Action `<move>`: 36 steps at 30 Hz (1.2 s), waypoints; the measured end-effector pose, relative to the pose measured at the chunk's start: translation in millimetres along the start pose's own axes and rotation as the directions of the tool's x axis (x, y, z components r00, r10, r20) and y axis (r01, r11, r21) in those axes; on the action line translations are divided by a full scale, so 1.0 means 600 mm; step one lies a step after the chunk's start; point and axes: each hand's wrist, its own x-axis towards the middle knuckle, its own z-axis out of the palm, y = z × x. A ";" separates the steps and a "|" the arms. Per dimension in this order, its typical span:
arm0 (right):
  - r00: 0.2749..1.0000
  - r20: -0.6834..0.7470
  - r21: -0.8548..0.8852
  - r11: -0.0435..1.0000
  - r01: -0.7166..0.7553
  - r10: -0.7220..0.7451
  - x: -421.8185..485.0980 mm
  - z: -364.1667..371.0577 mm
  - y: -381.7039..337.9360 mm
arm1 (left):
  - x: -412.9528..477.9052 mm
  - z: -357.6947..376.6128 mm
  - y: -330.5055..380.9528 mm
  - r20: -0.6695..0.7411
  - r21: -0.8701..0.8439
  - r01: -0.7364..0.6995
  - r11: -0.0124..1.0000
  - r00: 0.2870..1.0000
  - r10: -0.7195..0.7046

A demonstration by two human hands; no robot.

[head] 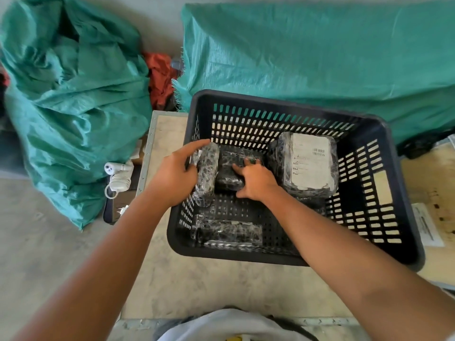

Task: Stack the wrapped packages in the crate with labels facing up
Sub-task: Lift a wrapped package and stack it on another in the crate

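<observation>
Wrapped packages, four visible, all inside the black slotted crate (394, 168). Labelled package (307, 163): right rear of crate, white label up, lying flat. Centre package (229, 168): dark, no label showing, lying flat on the crate floor. Upright package (205, 173): stands on edge against the crate's left wall, touching the centre package. Front package (229, 232): lies along the near wall, apart from both hands.

Right hand (256, 180): fingers spread, pressed onto the centre package, not wrapped around it. Left hand (174, 173): loosely curled at the upright package's outer face, index finger stretched along its top; firm grip cannot be told.

Crate rests on a pale worn table (221, 286). Green woven sacks (73, 107) behind and left. White charger with cable (118, 178) beside the table's left edge.
</observation>
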 end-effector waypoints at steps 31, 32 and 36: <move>0.808 -0.566 0.784 0.411 0.465 0.167 -0.282 -0.184 0.120 | -0.026 0.006 0.062 0.001 0.380 -0.265 0.886 0.958 0.286; 0.812 -0.562 0.788 0.402 0.467 0.157 -0.289 -0.196 0.125 | -0.031 0.008 0.077 0.060 0.304 -0.338 0.891 0.940 0.336; 0.849 -0.519 0.832 0.286 0.475 0.101 -0.308 -0.238 0.144 | -0.047 0.016 0.140 0.285 0.046 -0.581 0.812 0.787 0.547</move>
